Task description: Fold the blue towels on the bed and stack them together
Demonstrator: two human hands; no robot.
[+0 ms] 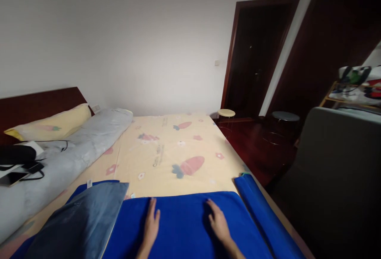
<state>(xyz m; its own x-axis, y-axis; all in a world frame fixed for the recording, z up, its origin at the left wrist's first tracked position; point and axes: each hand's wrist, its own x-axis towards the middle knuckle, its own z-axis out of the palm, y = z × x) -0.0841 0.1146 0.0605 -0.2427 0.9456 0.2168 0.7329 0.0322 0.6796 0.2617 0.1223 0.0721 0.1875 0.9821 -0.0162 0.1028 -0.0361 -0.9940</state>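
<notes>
A blue towel-like cloth point(181, 227) lies spread flat at the near side of the bed. On its left part rests my left hand point(152, 223), fingers stretched toward the far edge. My right hand point(218, 221) is on the right part of the same cloth, fingers extended and apart. Neither hand grips anything. A grey-blue cloth point(86, 215) lies to the left, over another piece of blue fabric point(79, 191). Along the bed's right edge lies a folded or rolled blue cloth point(264, 215).
The bed sheet point(166, 144) has carrot prints. At left are a rolled grey quilt point(101, 126), a yellow pillow point(56, 124) and a phone point(13, 178) with cables. Two stools, one cream point(226, 113), one dark point(285, 116), stand beyond a grey panel point(336, 171) at right.
</notes>
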